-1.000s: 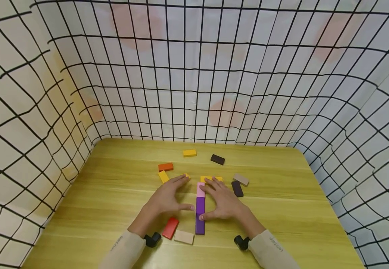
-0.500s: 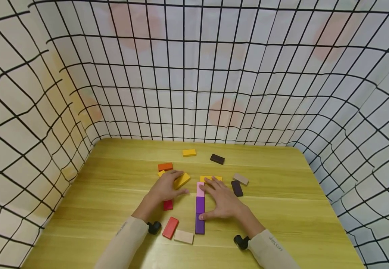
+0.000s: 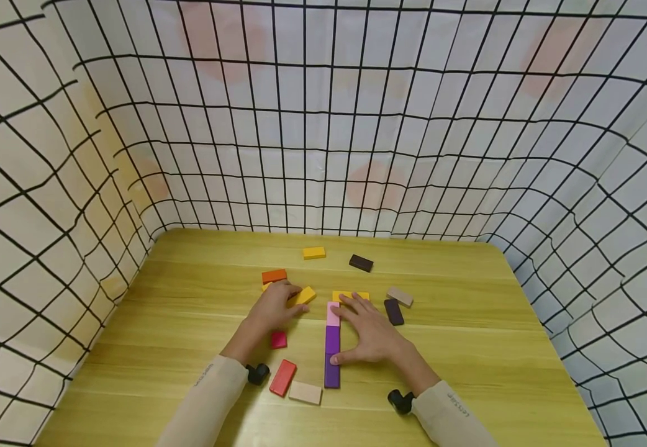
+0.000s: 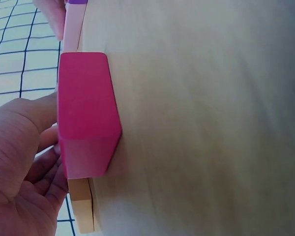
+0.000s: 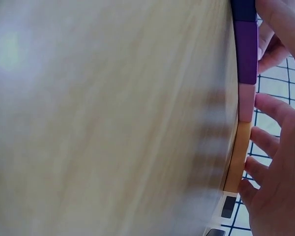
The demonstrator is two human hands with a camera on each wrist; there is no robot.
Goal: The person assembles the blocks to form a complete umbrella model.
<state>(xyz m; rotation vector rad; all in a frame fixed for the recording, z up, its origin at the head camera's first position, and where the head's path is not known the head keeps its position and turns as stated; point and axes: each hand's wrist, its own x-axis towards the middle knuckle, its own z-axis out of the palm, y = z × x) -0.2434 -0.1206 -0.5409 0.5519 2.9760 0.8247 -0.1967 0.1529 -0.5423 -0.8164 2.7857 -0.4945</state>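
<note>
My left hand (image 3: 270, 307) is curled round a yellow block (image 3: 305, 295), fingers at its far side and thumb along its near side. In the left wrist view a crimson block (image 4: 86, 98) stands in front of the hand and hides the thumb tip. My right hand (image 3: 371, 332) has its fingers spread along a row of blocks. Its thumb touches the dark purple block (image 3: 331, 371) and a finger the pink block (image 3: 333, 313); a purple block (image 3: 332, 339) lies between these. Other fingertips rest at the yellow block (image 5: 238, 157) set across the row's far end.
A red block (image 3: 282, 377) and a beige block (image 3: 305, 393) lie nearest me. Behind the left hand is an orange block (image 3: 274, 275). Dark blocks (image 3: 393, 311), a taupe block (image 3: 400, 296) and another yellow block (image 3: 314, 252) lie farther off. Black-grid netting (image 3: 323, 155) surrounds the wooden table (image 3: 469, 372).
My left hand has moved left and away from me, off the row, and its thumb has drawn in toward the yellow block. The crimson block has come into sight. The right hand stays put.
</note>
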